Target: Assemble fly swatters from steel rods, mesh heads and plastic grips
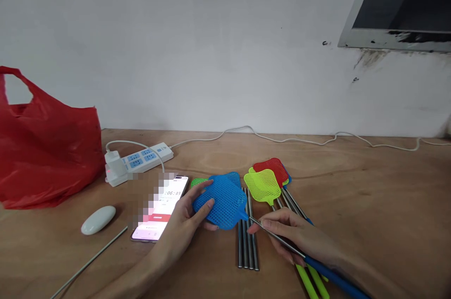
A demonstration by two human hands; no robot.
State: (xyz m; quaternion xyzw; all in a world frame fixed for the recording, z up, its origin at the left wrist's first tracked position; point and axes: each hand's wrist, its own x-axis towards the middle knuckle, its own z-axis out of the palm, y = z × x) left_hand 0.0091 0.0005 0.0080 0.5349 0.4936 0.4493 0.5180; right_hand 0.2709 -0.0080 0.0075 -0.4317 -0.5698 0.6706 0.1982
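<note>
My left hand (192, 210) grips a blue mesh fly swatter head (223, 203) by its left side, thumb on top. In my right hand (291, 233) is a metal rod with a blue handle (333, 275), pinched close to its thin end. That end meets the neck of the blue head; whether it sits inside cannot be told. Beneath the held head lie another blue head and a green mesh head (198, 182), both partly hidden. Several loose metal rods (248, 247) lie side by side between my hands.
Beyond my right hand lies a pile of fly swatters with a yellow-green head (262, 185) and a red head (271, 167). Leftward are a lit phone (164, 214), a white mouse (98, 219), a power strip (141, 160) and a red bag (52, 149). A white cable (292, 140) runs near the wall.
</note>
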